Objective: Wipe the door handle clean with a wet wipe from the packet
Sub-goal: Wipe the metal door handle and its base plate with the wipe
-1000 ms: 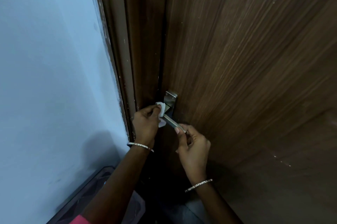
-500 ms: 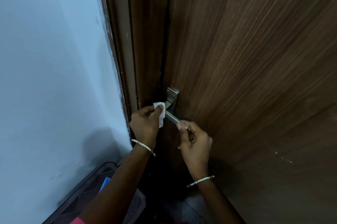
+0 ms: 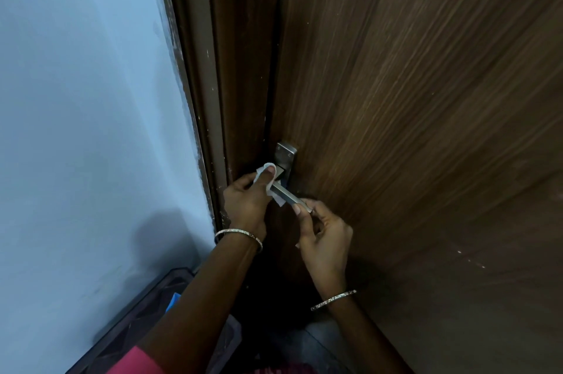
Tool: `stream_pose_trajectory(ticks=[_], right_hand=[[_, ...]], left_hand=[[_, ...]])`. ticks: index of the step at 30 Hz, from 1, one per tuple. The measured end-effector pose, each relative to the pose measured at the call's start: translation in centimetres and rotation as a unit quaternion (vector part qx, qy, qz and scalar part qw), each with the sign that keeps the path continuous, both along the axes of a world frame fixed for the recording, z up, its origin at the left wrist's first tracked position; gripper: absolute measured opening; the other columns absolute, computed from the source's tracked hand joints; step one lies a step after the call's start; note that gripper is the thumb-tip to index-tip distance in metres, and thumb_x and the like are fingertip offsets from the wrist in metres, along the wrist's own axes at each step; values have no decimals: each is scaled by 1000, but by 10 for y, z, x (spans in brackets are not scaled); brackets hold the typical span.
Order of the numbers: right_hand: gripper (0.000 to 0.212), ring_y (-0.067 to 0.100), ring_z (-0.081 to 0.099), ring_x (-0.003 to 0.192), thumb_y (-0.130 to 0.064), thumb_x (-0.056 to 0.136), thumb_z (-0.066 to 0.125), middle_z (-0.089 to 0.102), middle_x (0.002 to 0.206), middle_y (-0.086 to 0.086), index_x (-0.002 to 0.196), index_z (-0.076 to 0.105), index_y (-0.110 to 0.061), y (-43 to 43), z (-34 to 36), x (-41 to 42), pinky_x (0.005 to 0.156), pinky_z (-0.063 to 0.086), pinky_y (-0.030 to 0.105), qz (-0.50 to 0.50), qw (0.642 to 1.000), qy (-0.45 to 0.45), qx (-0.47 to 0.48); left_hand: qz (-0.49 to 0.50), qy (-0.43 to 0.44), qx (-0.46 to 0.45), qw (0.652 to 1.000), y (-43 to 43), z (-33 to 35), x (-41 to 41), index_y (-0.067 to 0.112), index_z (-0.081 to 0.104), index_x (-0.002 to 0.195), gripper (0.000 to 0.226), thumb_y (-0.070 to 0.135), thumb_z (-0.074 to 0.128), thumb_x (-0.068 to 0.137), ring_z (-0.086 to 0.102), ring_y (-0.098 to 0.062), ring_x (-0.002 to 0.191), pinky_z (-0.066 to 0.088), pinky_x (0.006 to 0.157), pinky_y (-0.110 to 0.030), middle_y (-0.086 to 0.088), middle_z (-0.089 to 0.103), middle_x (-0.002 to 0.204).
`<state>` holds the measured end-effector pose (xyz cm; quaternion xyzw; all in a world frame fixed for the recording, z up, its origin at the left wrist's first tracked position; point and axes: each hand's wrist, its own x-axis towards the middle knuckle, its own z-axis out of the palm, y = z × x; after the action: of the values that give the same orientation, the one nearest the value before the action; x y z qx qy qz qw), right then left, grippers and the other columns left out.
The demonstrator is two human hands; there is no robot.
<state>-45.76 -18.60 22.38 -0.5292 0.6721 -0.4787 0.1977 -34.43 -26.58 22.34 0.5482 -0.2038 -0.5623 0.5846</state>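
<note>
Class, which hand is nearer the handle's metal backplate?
Left. The left hand holds the wipe beside the backplate; the right hand pinches the far end of the lever.

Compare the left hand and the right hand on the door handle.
1. The left hand grips a white wipe; the right hand holds no wipe.
2. The left hand presses the wipe on the handle near its plate; the right hand pinches the handle's free end.
3. The left hand sits higher; the right hand is lower and further right.
Shared: both are on the handle, and each wrist wears a bangle.
</note>
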Motion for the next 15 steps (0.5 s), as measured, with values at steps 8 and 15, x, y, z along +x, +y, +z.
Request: stream_pose_trajectory(ticks=[8, 15], right_hand=[[16, 5, 72, 68, -37, 96, 63, 75, 87, -17, 106, 73, -29, 0, -3, 1, 55, 61, 41, -2, 1000, -11, -9], [13, 5, 71, 62, -36, 97, 63, 75, 87, -19, 102, 73, -30, 0, -1, 0, 55, 61, 39, -1, 1000, -10, -16]], left_hand=[[53, -14, -30, 998, 21, -3, 1, 22, 78, 77, 9, 27, 86, 77, 74, -13, 70, 56, 60, -23, 1, 77, 74], [5, 12, -15, 1000, 4, 9, -14, 10, 76, 104, 24, 22, 80, 83, 74, -33, 94, 60, 86, -44, -15, 77, 102]])
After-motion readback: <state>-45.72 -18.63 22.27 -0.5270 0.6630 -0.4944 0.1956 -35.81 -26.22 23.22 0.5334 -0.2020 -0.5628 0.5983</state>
